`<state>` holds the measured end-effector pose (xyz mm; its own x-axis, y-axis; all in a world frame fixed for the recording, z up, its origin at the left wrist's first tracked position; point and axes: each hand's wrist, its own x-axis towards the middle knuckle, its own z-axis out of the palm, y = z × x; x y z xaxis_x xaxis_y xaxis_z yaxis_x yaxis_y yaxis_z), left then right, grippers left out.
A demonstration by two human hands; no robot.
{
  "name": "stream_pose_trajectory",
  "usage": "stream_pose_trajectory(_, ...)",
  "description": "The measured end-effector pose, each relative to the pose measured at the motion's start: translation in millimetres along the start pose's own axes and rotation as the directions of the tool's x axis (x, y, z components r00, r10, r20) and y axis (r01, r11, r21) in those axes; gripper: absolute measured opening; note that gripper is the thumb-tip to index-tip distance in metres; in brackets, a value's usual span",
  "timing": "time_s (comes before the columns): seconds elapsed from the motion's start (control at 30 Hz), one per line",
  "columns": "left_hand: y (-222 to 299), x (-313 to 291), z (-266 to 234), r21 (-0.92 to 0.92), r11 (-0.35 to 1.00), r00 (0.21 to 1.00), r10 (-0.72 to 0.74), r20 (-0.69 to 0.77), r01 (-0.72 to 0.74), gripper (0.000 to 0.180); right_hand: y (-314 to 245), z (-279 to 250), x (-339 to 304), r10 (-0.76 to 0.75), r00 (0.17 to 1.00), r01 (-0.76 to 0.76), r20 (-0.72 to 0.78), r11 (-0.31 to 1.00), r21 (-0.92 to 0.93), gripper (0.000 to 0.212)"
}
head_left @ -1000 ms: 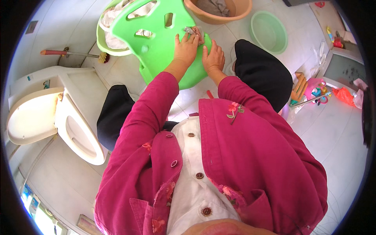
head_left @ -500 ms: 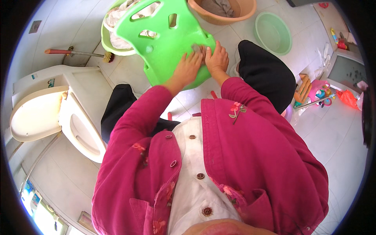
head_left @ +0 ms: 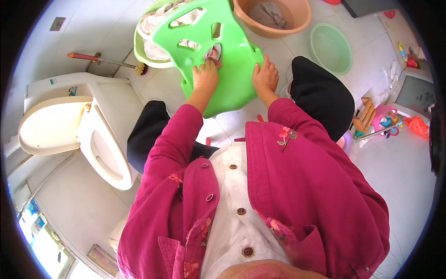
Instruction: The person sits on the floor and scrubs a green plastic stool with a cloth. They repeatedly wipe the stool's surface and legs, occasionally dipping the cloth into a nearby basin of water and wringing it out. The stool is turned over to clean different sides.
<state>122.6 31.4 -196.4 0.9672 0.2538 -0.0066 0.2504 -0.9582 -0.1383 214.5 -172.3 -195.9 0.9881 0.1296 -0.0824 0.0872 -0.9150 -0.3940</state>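
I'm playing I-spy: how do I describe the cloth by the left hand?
Find the big green slotted plastic panel. The small crumpled cloth is on it, at the left hand. It's partly pink, unlike the greyish cloth in the orange basin.

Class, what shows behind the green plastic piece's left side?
A pale green tub holding whitish cloth; whatever the green plastic piece covers there cannot be seen.

Bright light, washed-out glare at lower left, fisheye curvature toward a black, blue-fringed rim.
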Motion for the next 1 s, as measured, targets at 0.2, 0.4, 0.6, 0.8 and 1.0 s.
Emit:
stream_pose_trajectory(0.2, -10.7, 1.2, -21.9, -0.608, 0.688, 0.914, -0.363, 0.182, 0.395, 0.023, 0.0, 1.1, 0.8, 0.006, 1.0, -0.006, -0.008, 1.0, 0.004, 0.058)
stream_pose_trajectory(0.4, 32.2, 66.6, -52.2, -0.954, 0.174, 0.704, -0.709, 0.051, 0.244, 0.03, -0.1, 0.7, 1.0, -0.001, 1.0, 0.0, -0.021, 1.0, -0.014, 0.06)
stream_pose_trajectory(0.6, 66.5, 130.9, -62.3, -0.823, -0.48, 0.547, -0.619, 0.563, 0.303, 0.032, 0.8, 1.2, -0.2, -0.026, 0.999, 0.025, -0.028, 0.999, -0.032, 0.063)
stream_pose_trajectory(0.8, 70.1, 149.4, -45.7, -0.559, -0.723, 0.329, -0.455, 0.827, 0.406, 0.026, 3.3, 3.4, -1.2, -0.037, 0.999, 0.035, -0.03, 0.998, -0.055, 0.064)
stream_pose_trajectory(1.0, 65.7, 145.8, -33.7, -0.545, -0.769, 0.336, -0.444, 0.831, 0.334, 0.024, 0.6, -4.2, -4.1, -0.055, 0.997, 0.053, -0.062, 0.998, -0.039, 0.064)
